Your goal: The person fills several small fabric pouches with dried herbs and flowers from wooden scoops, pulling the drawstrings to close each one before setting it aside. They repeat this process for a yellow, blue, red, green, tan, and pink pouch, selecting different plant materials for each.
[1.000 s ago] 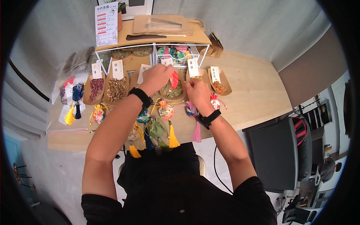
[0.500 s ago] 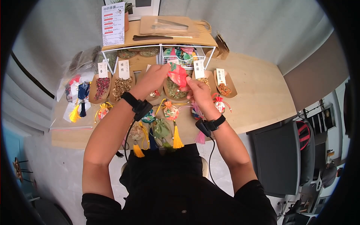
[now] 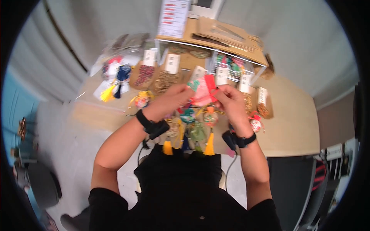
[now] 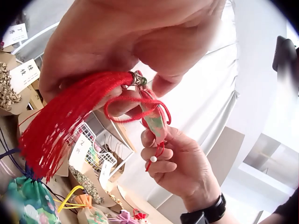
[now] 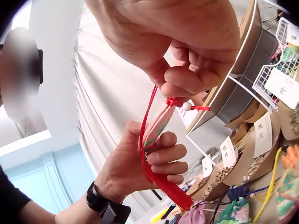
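Held up between both hands is a pink, red and green fabric pouch (image 3: 202, 92) with a red cord. My left hand (image 3: 177, 101) pinches its tasselled end; in the left wrist view the red tassel (image 4: 70, 116) hangs beneath the curled fingers. On the other side my right hand (image 3: 232, 103) pinches the red corded end. Beside those fingertips, the right wrist view shows a small white bead (image 5: 187, 106) on the cord. Below the hands lie finished-looking pouches, among them a green one (image 3: 197, 132) and an orange-topped one (image 3: 210, 118).
Paper trays of dried herbs with name cards, including red buds (image 3: 144, 75) and brown pieces (image 3: 165, 81), line the table (image 3: 295, 131). Behind them stands a wooden shelf (image 3: 192, 32) with a wire basket (image 3: 231, 71) below. Tasselled pouches (image 3: 124, 72) lie on plastic at the left.
The hands have lifted the pouch from over the herb trays toward the body, and more of it shows spread between them. The head view has swung left.
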`<state>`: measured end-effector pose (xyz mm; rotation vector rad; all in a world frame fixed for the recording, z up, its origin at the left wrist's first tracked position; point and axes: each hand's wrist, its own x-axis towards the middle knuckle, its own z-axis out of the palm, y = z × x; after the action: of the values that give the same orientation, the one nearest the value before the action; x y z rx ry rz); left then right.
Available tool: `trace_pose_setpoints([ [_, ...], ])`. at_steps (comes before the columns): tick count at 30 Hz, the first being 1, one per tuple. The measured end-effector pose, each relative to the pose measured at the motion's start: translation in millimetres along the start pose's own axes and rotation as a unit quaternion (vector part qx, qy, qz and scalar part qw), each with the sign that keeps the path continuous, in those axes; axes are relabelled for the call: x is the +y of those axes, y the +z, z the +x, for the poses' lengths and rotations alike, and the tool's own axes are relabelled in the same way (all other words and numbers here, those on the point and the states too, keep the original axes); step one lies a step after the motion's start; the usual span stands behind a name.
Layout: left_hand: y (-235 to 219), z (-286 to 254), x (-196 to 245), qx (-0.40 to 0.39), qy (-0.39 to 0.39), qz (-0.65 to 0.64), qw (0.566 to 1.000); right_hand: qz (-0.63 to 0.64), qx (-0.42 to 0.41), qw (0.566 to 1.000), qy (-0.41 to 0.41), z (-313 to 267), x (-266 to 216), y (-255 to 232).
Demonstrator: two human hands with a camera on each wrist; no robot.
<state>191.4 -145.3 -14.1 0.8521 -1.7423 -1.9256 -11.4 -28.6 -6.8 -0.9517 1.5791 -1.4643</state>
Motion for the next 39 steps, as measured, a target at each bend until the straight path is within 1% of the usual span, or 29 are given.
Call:
trace_pose_setpoints([
  [1, -8, -10, 2, 0.005, -0.012, 0.005, 1.0, -0.014, -0.012, 1.0, 0.002, -3, -3, 7],
  [3, -24, -26, 3, 0.006, -0.035, 0.015, 0.999, -0.001, -0.034, 0.999, -0.017, -8, -9, 20],
  [4, -30, -33, -1, 0.062, -0.008, -0.002, 0.998, -0.003, -0.043, 0.999, -0.026, -12, -15, 26],
  [5, -45, -35, -8, 0.098, 0.01, -0.017, 0.995, -0.002, -0.049, 0.998, -0.031, -16, -18, 28],
  [7, -90, -39, -17, 0.16, 0.049, -0.044, 0.985, -0.001, -0.051, 0.998, -0.043, -24, -18, 28],
  [9, -135, -51, -3, 0.252, 0.029, 0.003, 0.967, -0.014, -0.056, 0.998, -0.022, -33, -13, 19],
  [11, -200, -46, -14, 0.275, 0.025, -0.024, 0.961, -0.029, -0.067, 0.997, 0.013, -42, -10, 8],
  [13, -258, -32, -30, 0.291, 0.011, -0.045, 0.956, -0.036, -0.057, 0.997, 0.021, -49, -2, 1],
  [16, -303, -4, -42, 0.355, -0.044, -0.042, 0.933, -0.031, -0.038, 0.998, 0.033, -59, 4, -3],
  [19, -316, 27, -58, 0.396, -0.033, 0.014, 0.918, -0.043, -0.038, 0.997, 0.044, -68, 11, -7],
  [20, -323, 34, -65, 0.395, -0.034, 0.049, 0.917, -0.053, -0.034, 0.997, 0.043, -72, 12, -8],
  [23, -328, 52, -86, 0.411, -0.055, 0.061, 0.908, -0.052, -0.022, 0.997, 0.053, -81, 20, -17],
  [24, -328, 55, -95, 0.431, -0.038, 0.063, 0.899, -0.053, -0.017, 0.997, 0.054, -84, 23, -20],
  [27, -335, 61, -113, 0.43, -0.117, 0.158, 0.881, -0.052, -0.003, 0.997, 0.061, -89, 32, -30],
  [29, -336, 61, -116, 0.429, -0.162, 0.286, 0.842, -0.046, 0.0, 0.997, 0.069, -90, 36, -35],
  [31, -337, 60, -118, 0.419, -0.204, 0.409, 0.785, -0.043, 0.003, 0.997, 0.07, -91, 36, -35],
  [34, -303, 47, -96, 0.495, -0.194, 0.474, 0.702, -0.05, 0.006, 0.996, 0.069, -90, 39, -34],
  [36, -314, 49, -106, 0.499, -0.067, 0.547, 0.669, -0.059, 0.006, 0.996, 0.068, -89, 42, -33],
  [37, -337, 59, -125, 0.484, 0.036, 0.551, 0.679, -0.067, 0.009, 0.995, 0.072, -89, 44, -34],
  [38, -325, 55, -111, 0.457, 0.079, 0.545, 0.698, -0.059, 0.021, 0.996, 0.071, -89, 44, -30],
  [39, -325, 57, -104, 0.425, 0.112, 0.512, 0.738, -0.058, 0.027, 0.996, 0.055, -89, 46, -29],
])
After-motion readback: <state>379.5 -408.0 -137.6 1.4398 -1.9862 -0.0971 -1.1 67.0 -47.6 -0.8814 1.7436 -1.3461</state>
